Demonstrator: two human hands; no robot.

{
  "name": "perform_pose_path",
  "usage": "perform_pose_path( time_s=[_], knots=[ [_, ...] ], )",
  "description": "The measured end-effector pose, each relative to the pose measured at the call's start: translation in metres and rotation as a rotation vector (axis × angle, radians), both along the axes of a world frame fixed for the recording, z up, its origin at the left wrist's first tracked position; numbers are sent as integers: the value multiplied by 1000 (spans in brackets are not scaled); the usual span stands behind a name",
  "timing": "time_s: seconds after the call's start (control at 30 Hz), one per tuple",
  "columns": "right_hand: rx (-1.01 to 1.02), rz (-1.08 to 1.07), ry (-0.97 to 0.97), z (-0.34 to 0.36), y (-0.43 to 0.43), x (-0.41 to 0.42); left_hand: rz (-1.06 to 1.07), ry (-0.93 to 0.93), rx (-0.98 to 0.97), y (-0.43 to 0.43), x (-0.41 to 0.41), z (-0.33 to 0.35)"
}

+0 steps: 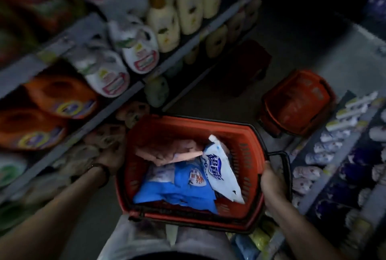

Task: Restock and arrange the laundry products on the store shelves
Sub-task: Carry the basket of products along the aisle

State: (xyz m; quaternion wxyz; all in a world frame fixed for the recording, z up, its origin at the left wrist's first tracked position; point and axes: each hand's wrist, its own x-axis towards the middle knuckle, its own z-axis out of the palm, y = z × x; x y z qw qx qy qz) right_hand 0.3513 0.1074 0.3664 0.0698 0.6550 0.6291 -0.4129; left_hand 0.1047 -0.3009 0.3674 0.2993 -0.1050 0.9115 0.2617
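Detergent pouches (200, 176) lie loose in a red shopping basket (188, 122) held between the two hands, above the person's lap.

They look like soft film refill bags. I judge them limp, slick and fairly heavy with liquid or powder, so each would sag if lifted by a corner. A hold across the middle, or at the sealed top edge with support beneath, seems safest. Squeezing hard near a seam risks a split.

The white pouch (221, 167) with blue lettering leans tilted, nearer the right hand, its top corner pointing away from the person. A blue pouch (177, 188) with a round badge lies flat beneath it, midway between the hands. Pink packs (167, 152) are crumpled beyond both, toward the far wall.

The hands are well apart. The right hand (271, 180) is curled over the basket's right rim, just beside the black handle (286, 159). The left hand (110, 159) sits against the basket's left wall, close to the packs on the lower shelf (100, 117). It is dark and blurred, so I cannot tell whether it grips anything.
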Motion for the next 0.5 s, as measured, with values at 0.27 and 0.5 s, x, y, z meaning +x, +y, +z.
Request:
perform_pose_path(
  time_s=[0.27, 0.5],
  knots=[
    [71, 249, 76, 70, -123, -27, 452, 130, -29, -155, 112, 78],
    [84, 490, 218, 120, -286, -40, 779, 274, -7, -330, 231, 109]
  ],
)
